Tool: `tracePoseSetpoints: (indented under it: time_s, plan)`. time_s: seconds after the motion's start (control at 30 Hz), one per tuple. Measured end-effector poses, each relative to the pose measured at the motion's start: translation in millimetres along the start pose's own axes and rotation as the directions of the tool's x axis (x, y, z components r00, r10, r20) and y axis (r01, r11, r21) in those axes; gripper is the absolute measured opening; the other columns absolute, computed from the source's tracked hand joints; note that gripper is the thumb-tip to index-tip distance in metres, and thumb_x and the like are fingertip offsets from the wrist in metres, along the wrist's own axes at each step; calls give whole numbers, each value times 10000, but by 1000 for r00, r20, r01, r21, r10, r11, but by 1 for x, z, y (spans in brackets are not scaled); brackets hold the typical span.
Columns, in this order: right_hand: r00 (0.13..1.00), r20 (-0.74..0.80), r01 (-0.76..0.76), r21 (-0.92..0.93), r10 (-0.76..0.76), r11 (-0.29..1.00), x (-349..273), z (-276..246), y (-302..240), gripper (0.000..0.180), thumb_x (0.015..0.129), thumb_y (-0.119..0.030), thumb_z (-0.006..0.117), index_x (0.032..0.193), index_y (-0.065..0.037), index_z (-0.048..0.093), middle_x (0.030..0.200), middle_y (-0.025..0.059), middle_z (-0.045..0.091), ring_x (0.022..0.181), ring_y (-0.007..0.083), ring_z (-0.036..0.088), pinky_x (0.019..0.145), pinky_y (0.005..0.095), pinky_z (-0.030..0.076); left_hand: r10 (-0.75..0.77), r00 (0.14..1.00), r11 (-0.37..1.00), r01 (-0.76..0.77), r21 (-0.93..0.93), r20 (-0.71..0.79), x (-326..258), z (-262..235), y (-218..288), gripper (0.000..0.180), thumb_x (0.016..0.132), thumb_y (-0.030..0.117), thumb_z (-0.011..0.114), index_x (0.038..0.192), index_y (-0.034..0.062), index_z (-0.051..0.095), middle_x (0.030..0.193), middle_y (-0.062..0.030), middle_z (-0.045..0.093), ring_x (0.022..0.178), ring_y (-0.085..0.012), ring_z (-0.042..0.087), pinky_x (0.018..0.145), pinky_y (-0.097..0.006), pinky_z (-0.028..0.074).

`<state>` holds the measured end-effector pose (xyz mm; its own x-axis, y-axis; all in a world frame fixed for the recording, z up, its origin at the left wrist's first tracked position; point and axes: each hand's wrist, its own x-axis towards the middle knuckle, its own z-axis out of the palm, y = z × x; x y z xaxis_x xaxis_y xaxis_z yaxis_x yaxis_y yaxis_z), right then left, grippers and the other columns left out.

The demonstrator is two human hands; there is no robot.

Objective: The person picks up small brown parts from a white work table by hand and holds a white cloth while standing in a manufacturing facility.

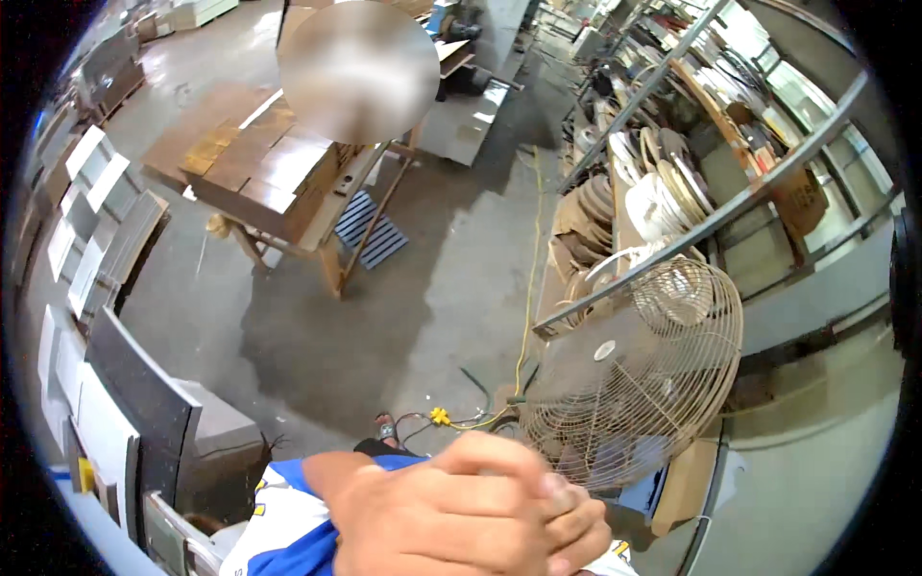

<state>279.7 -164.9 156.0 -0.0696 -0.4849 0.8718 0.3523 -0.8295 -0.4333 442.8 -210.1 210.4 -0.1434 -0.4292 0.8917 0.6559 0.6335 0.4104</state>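
My left hand is close to the camera at the lower middle, its fingers closed over my right hand. The two are pressed together in front of my chest. Only some curled fingers of the right hand show, and whatever may lie between the palms is hidden. Just beyond them on the right stands a large round fan with a wire guard. Neither hand appears to touch it. Below my blue and white shirt, a foot in a sandal rests on the floor.
A yellow cord runs along the floor to a yellow outlet block. Ahead left is a wooden table stacked with brown panels; a person, blurred, is behind it. Shelving with coiled rolls lines the right. Panels lean at left.
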Motion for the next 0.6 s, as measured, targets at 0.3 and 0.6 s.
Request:
tracePoseSetpoints:
  time_s: [0.3, 0.6]
  plan:
    - [941, 35, -327, -155, 336, 932, 1, -6, 17, 335, 1089, -301, 556, 1038, 18, 645, 903, 238, 767, 952, 421, 752, 867, 523, 613, 120, 953, 989, -90, 117, -277, 2, -23, -10, 99, 1033, 164, 631, 940, 186, 655, 876, 6, 719, 806, -177, 679, 919, -365, 420]
    - [872, 135, -457, -124, 471, 881, 2, -6, 51, 252, 1028, -167, 596, 1181, 15, 681, 1110, 245, 761, 1102, 397, 731, 989, 528, 560, 521, 755, 765, -205, 611, -398, -10, -16, -19, 168, 972, 253, 643, 1121, 290, 713, 879, 121, 578, 823, -107, 541, 843, -350, 346]
